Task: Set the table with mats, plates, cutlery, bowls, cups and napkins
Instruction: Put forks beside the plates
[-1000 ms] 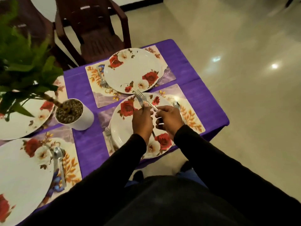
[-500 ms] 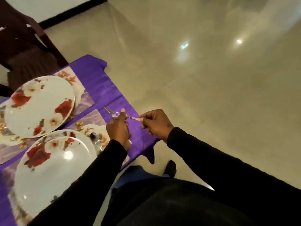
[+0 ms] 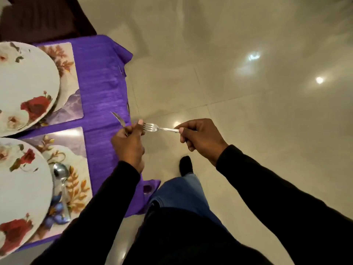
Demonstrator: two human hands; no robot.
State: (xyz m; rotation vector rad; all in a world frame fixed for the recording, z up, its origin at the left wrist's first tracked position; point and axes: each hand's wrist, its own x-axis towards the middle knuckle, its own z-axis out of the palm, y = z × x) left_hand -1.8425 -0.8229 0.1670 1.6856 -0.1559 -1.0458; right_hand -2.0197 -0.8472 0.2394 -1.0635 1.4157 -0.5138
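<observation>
My right hand pinches the handle of a steel fork, tines pointing left, held level over the floor just past the table's right edge. My left hand grips another fork, its tines curving up and left over the purple tablecloth; its thumb touches the first fork's tines. Two white plates with red roses lie on floral mats: a far plate on its mat, and a near plate on its mat. A spoon lies right of the near plate.
A dark brown chair stands behind the table at the top left. Glossy beige floor tiles fill the right side. My jeans leg and dark shoe are below the hands, beside the table's corner.
The view has swung right, the plates sliding to the left edge. My right hand has pulled one fork out to the right, away from the left hand, which keeps another.
</observation>
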